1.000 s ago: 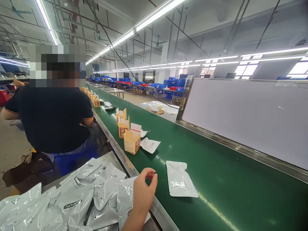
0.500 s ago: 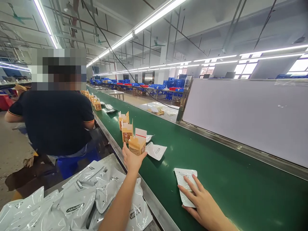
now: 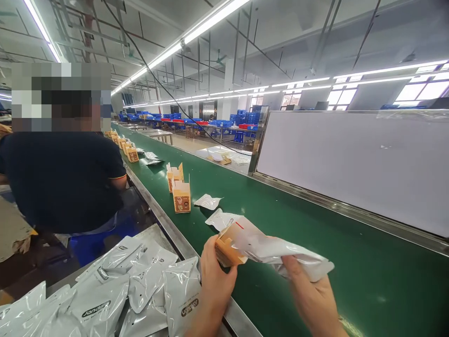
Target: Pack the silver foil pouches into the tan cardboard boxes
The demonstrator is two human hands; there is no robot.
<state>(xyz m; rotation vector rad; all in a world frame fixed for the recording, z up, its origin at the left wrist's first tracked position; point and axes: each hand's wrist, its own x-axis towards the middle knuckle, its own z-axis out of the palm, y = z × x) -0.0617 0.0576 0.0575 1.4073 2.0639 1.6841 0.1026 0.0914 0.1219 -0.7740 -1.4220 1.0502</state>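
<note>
**Pouch meets carton above the belt**

We see the left hand [image 3: 213, 281] wrapped around a small orange carton [image 3: 226, 250], tipped on its side with its open flap toward the right. The right hand [image 3: 308, 297] pinches a white foil pouch [image 3: 280, 252] from below, thumb and fingers closed on its lower edge, the pouch's far end lying against the carton's mouth. Both are held in the air just over the near edge of the green conveyor belt [image 3: 315, 220].

We judge the pouch light, soft and slick: it bows under its own weight, so a grip near its trailing edge, with the sides kept flat, seems best. The carton looks like thin card, easily crushed, and is best held by its side walls.

On the belt beyond stand two open cartons [image 3: 179, 189] with loose pouches [image 3: 213, 210] beside them. A pile of pouches [image 3: 122, 290] lies on the desk at left, where a co-worker in a dark shirt [image 3: 59, 182] sits.
</note>
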